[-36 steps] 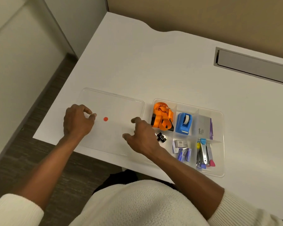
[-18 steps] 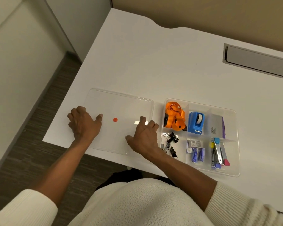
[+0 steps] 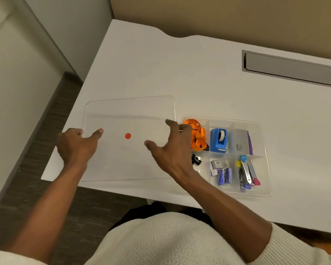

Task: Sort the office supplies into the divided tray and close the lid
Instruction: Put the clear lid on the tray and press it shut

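Observation:
A clear lid (image 3: 130, 115) with a red dot (image 3: 128, 136) is held just above the white desk, left of the divided tray (image 3: 265, 161). My left hand (image 3: 75, 146) grips its left edge, thumb on top. My right hand (image 3: 172, 150) grips its right edge, fingers curled at the rim beside the tray. The tray holds an orange strap (image 3: 198, 134), a blue tape dispenser (image 3: 218, 139), a grey card box (image 3: 240, 142), black binder clips (image 3: 196, 159), staple boxes (image 3: 221, 169) and a small stapler (image 3: 246, 173).
A grey cable slot (image 3: 290, 68) is set into the desk at the far right. The desk's front edge (image 3: 122, 190) runs close under the lid. A partition wall (image 3: 17, 73) and dark floor lie to the left.
Both hands went from lying flat on the lid to gripping its left and right edges. The lid has come up off the desk and its far edge has risen.

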Demonstrator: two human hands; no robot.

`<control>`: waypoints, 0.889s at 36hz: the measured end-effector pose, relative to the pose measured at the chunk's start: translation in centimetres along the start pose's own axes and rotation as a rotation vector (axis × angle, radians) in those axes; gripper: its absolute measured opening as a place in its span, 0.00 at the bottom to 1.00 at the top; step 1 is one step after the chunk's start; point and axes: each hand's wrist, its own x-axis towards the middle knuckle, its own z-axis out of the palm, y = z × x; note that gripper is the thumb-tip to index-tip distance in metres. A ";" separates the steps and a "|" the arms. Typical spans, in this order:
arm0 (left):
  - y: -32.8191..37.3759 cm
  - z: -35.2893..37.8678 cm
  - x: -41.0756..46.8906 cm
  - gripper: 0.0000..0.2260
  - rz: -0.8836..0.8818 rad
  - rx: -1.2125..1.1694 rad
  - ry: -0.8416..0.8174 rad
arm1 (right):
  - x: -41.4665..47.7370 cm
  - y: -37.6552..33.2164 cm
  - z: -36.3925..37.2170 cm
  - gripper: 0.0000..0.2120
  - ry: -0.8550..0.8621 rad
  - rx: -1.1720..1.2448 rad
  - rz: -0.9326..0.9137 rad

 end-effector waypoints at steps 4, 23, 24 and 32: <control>2.6 1.2 -3.0 0.31 0.114 -0.007 -0.021 | 0.3 0.9 -3.7 0.41 0.127 -0.026 -0.002; 4.5 11.3 -19.9 0.30 0.483 0.153 -0.419 | -4.4 18.6 -15.5 0.38 0.300 -0.018 0.253; 4.7 11.8 -20.2 0.30 0.502 0.161 -0.408 | -4.4 19.1 -15.5 0.38 0.300 -0.015 0.251; 6.9 13.9 -20.2 0.23 0.519 0.184 -0.337 | -2.3 21.1 -15.5 0.40 0.303 -0.025 0.185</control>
